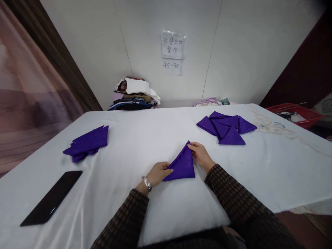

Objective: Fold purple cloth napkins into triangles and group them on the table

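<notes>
A purple cloth napkin [183, 166], folded into a triangle, is between my two hands above the middle of the white-covered table. My left hand [158, 173] pinches its left corner, thumb on top and fingers mostly hidden beneath. At the upper right, near the top point, my right hand [199, 153] grips the edge between thumb and fingers. The long slanted edge between the hands looks slightly puckered. Several purple napkins folded into triangles [229, 126] overlap at the far right. To the left lies a loose stack of purple napkins [90, 141].
A black flat slab [52, 199], perhaps a phone or tablet, lies at the left. Piled clothes [137, 93] and more fabric [209, 101] sit behind the table's far edge. A red basket [298, 114] stands beyond the right edge. Paper signs [173, 48] hang on the wall.
</notes>
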Demonstrator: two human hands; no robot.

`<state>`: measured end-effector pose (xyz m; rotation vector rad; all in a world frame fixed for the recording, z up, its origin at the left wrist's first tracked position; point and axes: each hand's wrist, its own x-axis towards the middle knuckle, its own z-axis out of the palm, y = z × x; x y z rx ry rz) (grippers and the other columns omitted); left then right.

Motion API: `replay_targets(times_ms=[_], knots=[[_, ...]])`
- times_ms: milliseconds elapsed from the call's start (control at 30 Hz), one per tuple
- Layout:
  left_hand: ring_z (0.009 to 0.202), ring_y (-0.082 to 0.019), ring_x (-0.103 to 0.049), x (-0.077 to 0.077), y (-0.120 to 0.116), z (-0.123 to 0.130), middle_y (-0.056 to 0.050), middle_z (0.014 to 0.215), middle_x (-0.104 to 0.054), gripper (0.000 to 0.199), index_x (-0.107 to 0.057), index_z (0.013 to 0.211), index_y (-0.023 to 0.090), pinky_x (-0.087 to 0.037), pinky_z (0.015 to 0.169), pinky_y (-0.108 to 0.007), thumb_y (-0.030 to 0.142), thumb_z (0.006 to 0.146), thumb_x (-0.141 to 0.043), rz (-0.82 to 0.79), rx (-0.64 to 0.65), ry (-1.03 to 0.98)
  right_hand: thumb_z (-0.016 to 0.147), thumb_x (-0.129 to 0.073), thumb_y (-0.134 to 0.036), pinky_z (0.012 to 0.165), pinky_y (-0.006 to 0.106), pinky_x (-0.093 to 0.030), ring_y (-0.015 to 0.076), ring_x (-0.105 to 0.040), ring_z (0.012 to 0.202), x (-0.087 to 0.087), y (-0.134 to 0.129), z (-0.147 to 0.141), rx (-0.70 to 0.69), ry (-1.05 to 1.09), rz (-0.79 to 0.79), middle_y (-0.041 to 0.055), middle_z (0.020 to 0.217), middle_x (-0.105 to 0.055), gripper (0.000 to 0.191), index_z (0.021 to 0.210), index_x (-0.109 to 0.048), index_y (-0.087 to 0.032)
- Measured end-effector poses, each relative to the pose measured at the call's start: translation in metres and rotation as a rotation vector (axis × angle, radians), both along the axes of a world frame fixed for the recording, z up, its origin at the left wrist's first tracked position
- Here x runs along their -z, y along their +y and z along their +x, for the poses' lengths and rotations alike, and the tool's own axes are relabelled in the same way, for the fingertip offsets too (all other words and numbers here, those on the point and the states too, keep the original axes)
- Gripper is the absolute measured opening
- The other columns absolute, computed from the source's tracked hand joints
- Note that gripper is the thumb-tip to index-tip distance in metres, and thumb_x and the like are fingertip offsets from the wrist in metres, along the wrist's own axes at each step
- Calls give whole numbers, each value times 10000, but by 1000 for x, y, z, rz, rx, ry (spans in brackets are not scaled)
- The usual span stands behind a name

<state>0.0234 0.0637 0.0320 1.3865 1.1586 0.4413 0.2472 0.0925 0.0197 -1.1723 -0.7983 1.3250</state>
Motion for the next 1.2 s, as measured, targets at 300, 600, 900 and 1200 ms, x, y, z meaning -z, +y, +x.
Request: replay_targets(times_ms=[300,600,900,1200], knots=[[783,-192,-625,-4,10,-20,-15,857,-694,186,-639,891,208,-456,717,-306,302,743,-577,416,-165,451,707,-610,-272,646,309,-451,164,-564,656,16,10,20,70,-858,129,2,712,-623,368,1066,-637,-193],[914,-206,-587,-3,9,-19,-56,998,-641,304,-595,1067,179,-450,785,-317,247,770,-594,516,-216,579,771,-570,-212,871,368,-442,224,-547,998,17,7,24,32,-1273,336,102,1097,-597,342,1111,-606,-195],[964,-188,-594,-6,8,-19,-48,1003,-649,235,-646,955,193,-461,847,-305,124,790,-494,552,-193,630,788,-528,-128,872,342,-433,198,-553,931,22,13,33,-193,-1259,478,65,946,-652,210,925,-673,-193],[1048,-220,-538,-1,8,-21,-65,1063,-638,370,-646,1017,200,-471,867,-340,42,762,-430,722,-240,706,791,-535,-121,877,344,-423,198,-541,937,19,11,34,-222,-1282,469,59,948,-644,218,930,-680,-205]])
